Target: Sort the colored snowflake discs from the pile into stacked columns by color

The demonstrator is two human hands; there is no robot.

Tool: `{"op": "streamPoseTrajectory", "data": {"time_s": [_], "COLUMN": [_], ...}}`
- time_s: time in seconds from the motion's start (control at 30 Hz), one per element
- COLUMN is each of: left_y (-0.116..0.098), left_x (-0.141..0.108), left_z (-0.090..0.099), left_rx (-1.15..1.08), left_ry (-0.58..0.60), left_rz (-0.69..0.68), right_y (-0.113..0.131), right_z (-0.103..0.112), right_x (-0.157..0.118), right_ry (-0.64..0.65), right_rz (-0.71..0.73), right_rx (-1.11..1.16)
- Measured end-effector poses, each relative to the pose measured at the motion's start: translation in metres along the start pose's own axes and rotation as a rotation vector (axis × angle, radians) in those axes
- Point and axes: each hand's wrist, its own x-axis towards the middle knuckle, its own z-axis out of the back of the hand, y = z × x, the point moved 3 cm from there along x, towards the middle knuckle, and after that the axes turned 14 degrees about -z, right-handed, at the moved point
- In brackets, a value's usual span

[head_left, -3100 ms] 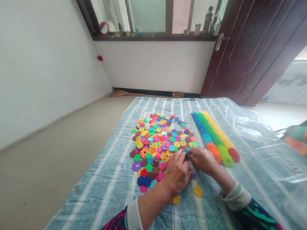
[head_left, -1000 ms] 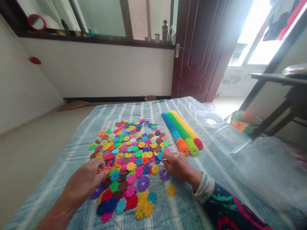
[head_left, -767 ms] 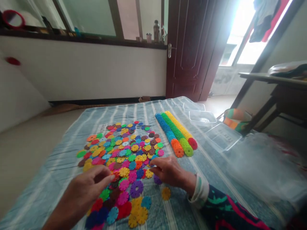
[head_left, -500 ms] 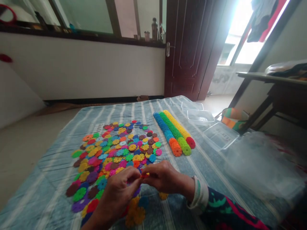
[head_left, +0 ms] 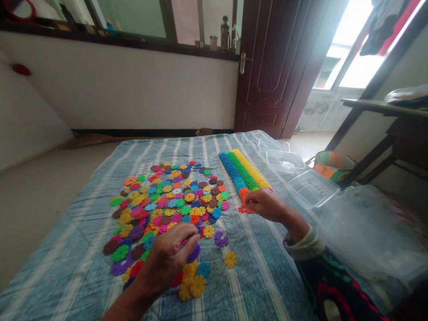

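Observation:
Many notched plastic discs [head_left: 189, 197] in mixed colours lie spread over the striped bed cover. My left hand [head_left: 169, 249] is held above their near side with thumb and fingers pinched together; a bit of pink shows by the fingers, but what they hold is unclear. To the right, my right hand [head_left: 267, 205] is closed at the near end of the disc rows, its fingertips on the orange discs [head_left: 244, 196]. Three rows of discs lie side by side: a blue row [head_left: 232, 171], a green row [head_left: 243, 170] and a yellow row [head_left: 250, 168]. The hand hides part of their near ends.
Clear plastic boxes [head_left: 284, 159] and a lid-like clear tray [head_left: 314, 188] lie right of the rows. A large clear plastic bag [head_left: 364, 232] is at the right edge. Single yellow [head_left: 230, 259] and purple [head_left: 221, 239] discs lie apart from the pile.
My hands were together over the pile with a small red-orange piece between them. My right hand has moved away, right and forward, to the row ends; my left has stayed over the pile.

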Motion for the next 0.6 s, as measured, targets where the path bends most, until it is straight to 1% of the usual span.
{"op": "streamPoseTrajectory", "data": {"time_s": [0.1,0.2,0.33,0.47,0.6], "left_y": [0.009,0.016,0.019,0.016,0.016], "left_x": [-0.006,-0.011,-0.015,-0.016,-0.017], "left_z": [0.007,0.011,0.012,0.011,0.012], "left_rx": [0.035,0.063,0.085,0.103,0.139], "left_ry": [0.003,0.013,0.029,0.039,0.052], "left_rz": [0.028,0.054,0.066,0.055,0.044], "right_y": [-0.017,-0.022,-0.024,-0.025,-0.016], "right_z": [0.011,0.009,0.002,0.002,-0.004], "right_x": [0.003,0.004,0.007,0.006,0.002], "right_ry": [-0.012,-0.011,-0.045,-0.075,-0.021], "right_rz": [-0.09,-0.118,-0.164,-0.215,-0.201], "right_rx": [-0.097,-0.183,-0.266,-0.328,-0.432]}}
